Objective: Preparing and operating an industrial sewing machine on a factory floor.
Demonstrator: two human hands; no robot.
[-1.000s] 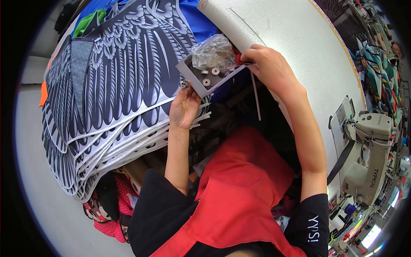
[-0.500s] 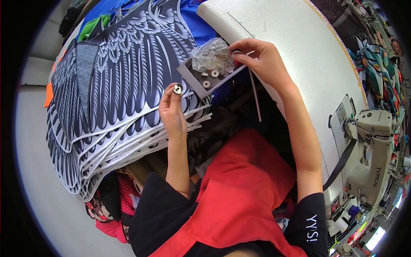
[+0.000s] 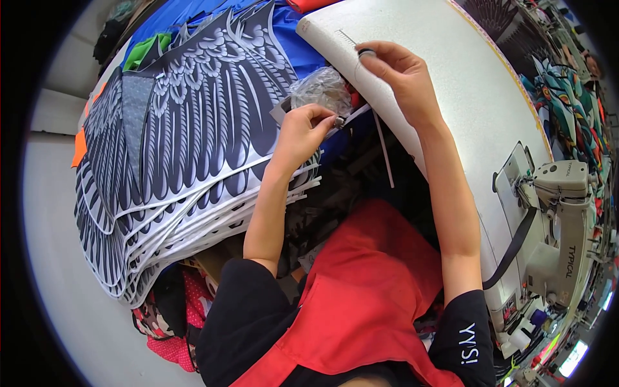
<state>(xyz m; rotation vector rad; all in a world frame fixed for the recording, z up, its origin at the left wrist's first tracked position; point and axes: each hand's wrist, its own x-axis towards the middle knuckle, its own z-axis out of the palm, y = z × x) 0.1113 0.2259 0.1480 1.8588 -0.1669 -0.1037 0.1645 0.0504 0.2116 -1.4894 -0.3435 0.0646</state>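
Note:
In my left hand (image 3: 302, 137), thumb and fingers pinch a small metal bobbin case (image 3: 338, 121) beside the grey box (image 3: 279, 111). My right hand (image 3: 406, 80) is raised over the white table and closed on a bobbin (image 3: 366, 53) wound with dark thread. A fine thread seems to hang below that bobbin. Crumpled clear plastic (image 3: 321, 91) fills the box's far part. My left hand hides most of the box's near side and the small pieces inside.
A stack of grey-and-white feather-print fabric panels (image 3: 206, 122) lies on the left. The white sewing table (image 3: 445, 64) spreads to the right, with a sewing machine (image 3: 561, 213) on it. Blue cloth (image 3: 308, 35) lies at the back. A thin white strip (image 3: 384, 151) hangs by the table edge.
My left hand has moved right and away from me with the bobbin case, in front of the box. My right hand has lifted the bobbin from the box's edge to over the table.

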